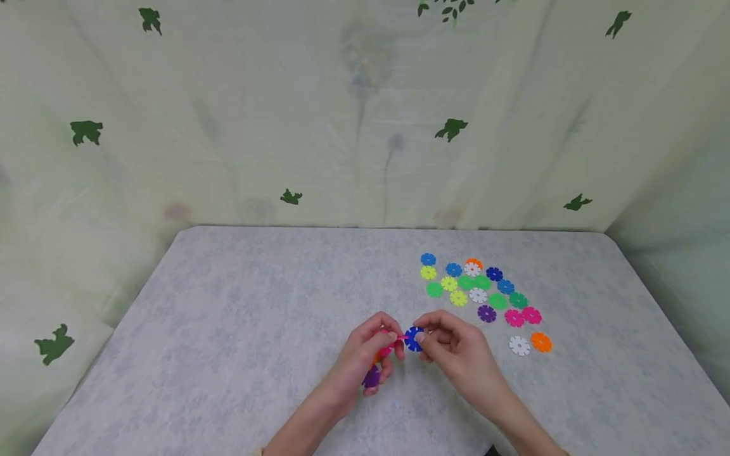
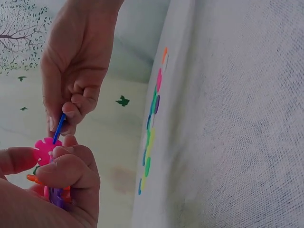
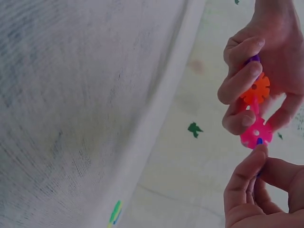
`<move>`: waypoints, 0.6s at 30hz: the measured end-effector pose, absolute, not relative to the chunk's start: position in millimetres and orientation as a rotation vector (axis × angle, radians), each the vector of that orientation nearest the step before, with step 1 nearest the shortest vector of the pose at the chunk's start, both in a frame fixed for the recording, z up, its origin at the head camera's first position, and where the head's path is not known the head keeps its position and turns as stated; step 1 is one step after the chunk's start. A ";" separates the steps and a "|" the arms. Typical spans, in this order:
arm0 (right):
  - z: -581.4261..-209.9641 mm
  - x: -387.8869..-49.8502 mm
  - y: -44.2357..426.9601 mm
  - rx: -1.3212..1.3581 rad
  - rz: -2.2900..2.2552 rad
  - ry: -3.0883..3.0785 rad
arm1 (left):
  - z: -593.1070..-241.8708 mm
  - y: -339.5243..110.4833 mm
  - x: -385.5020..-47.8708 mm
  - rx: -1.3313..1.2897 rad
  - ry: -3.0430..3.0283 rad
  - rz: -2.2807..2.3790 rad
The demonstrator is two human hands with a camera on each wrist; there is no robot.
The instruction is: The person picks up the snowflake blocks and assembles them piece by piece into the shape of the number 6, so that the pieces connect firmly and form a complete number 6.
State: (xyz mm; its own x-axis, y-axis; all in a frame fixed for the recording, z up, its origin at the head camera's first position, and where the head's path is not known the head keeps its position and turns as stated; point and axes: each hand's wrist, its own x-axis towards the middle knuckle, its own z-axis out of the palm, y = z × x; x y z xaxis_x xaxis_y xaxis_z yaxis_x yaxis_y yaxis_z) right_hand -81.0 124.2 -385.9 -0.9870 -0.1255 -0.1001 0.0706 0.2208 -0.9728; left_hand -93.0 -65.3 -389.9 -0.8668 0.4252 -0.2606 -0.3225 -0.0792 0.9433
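My left hand (image 1: 359, 361) holds a small chain of notched plastic discs. In the right wrist view, a pink disc (image 3: 257, 133) is at its near end, an orange disc (image 3: 259, 89) follows, and a purple disc (image 3: 254, 59) is partly hidden by the fingers. Between thumb and fingertips my right hand (image 1: 464, 354) pinches a dark blue notched disc (image 1: 411, 339). Its edge meets the rim of the pink disc, seen edge-on in the left wrist view; how deep it sits in a notch I cannot tell.
Several loose notched discs lie to the right on the grey table (image 1: 228, 316), among them a purple disc (image 1: 486, 313), a white disc (image 1: 519, 346) and an orange disc (image 1: 541, 342). A pale curtain (image 1: 319, 126) with green leaf shapes hangs behind the table.
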 end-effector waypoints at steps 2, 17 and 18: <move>-386.5 -80.1 123.2 -0.070 -1.850 2.368 | -390.1 -65.2 -93.2 0.139 1.722 1.982; -387.5 -78.9 125.6 -0.220 -1.829 2.436 | -389.5 -61.5 -90.9 0.063 1.651 1.927; -387.2 -79.2 125.4 -0.194 -1.851 2.417 | -389.8 -60.8 -90.8 0.036 1.627 1.937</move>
State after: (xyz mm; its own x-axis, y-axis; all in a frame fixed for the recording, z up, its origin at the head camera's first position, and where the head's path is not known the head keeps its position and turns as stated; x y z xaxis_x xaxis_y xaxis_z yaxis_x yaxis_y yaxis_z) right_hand -79.2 125.4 -387.2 -0.9878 -0.1556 0.0050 -0.0454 0.2568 -0.9654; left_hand -90.8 -60.8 -389.8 -0.8184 0.4561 -0.3497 -0.4231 -0.0663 0.9037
